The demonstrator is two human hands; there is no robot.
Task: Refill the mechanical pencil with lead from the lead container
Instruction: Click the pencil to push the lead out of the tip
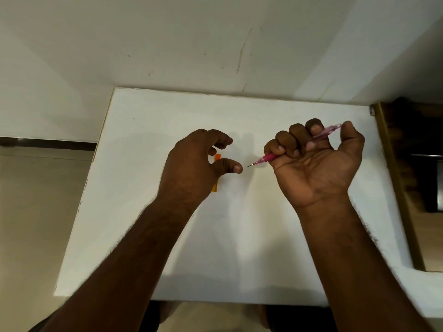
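My right hand (314,161) is closed, palm up, around a pink translucent mechanical pencil (266,159). Its thumb rests on the pencil's back end at the upper right, and the metal tip points left with a short bit of lead showing. My left hand (191,168) hovers just left of the tip, thumb and fingers curled but apart, holding nothing that I can see. Under it an orange lead container (217,157) lies on the white table (143,212), mostly hidden by the hand.
The white table meets a white wall (215,44) at the back. A dark wooden piece of furniture (407,164) stands along the table's right edge. Tiled floor (36,212) lies beyond the left edge.
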